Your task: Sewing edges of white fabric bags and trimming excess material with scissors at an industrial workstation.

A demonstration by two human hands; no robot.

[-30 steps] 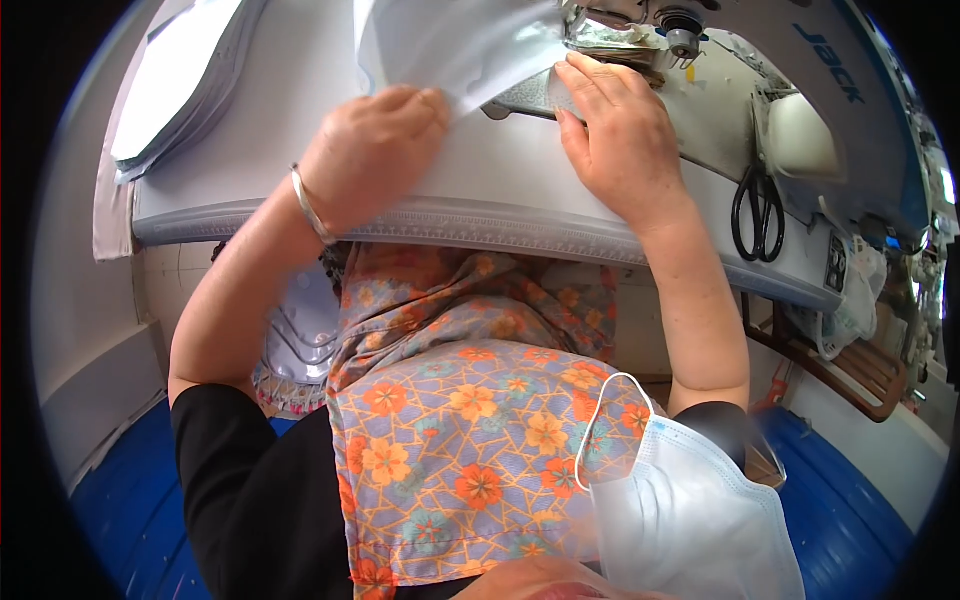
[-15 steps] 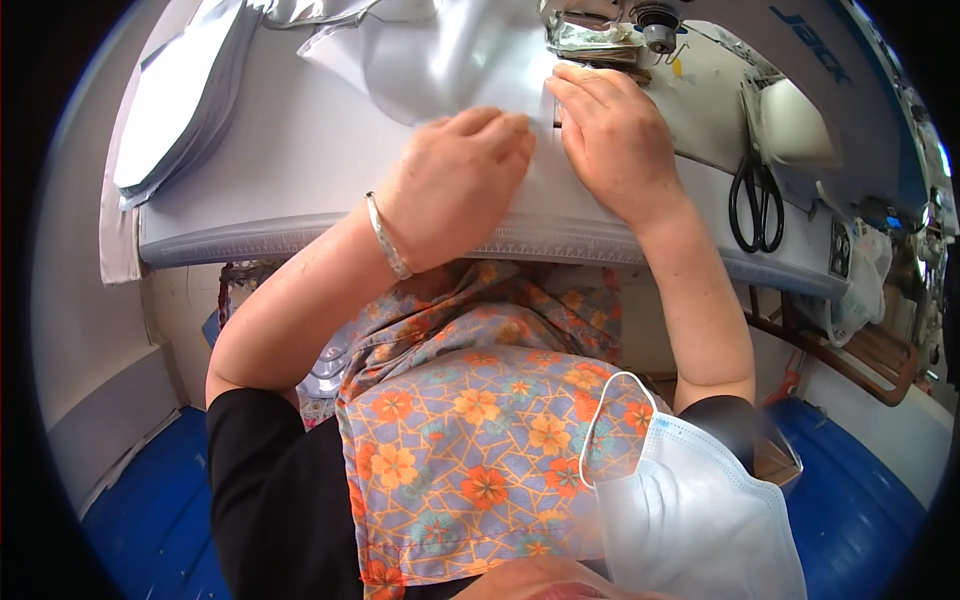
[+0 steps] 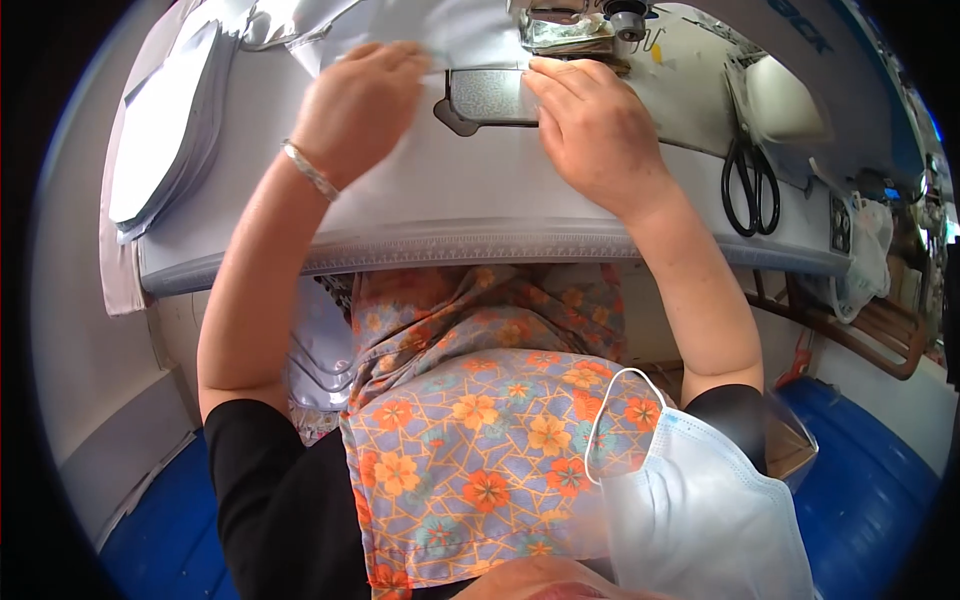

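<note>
My left hand [image 3: 365, 112] is raised over the left part of the sewing table, its fingers smeared by motion at the near edge of a shiny silver-grey sheet [image 3: 440, 30]. Whether they hold the sheet cannot be made out. My right hand [image 3: 597, 128] rests on the right side of the metal sewing plate [image 3: 492, 96], fingers stretched forward and lying down near the sheet's edge. Just beyond those fingertips is the presser-foot area of a sewing machine [image 3: 630, 22]; the needle itself is hard to make out.
A stack of pale cut pieces [image 3: 165, 135] lies at the table's left. Black-handled scissors [image 3: 750, 185] lie right of my right hand. A measuring strip [image 3: 480, 243] runs along the table's front edge. A clear plastic bag [image 3: 865, 255] hangs at the right.
My left hand has moved left and away from my right hand. The silver sheet has shifted back, uncovering the metal plate. My right hand stays near the presser foot.
</note>
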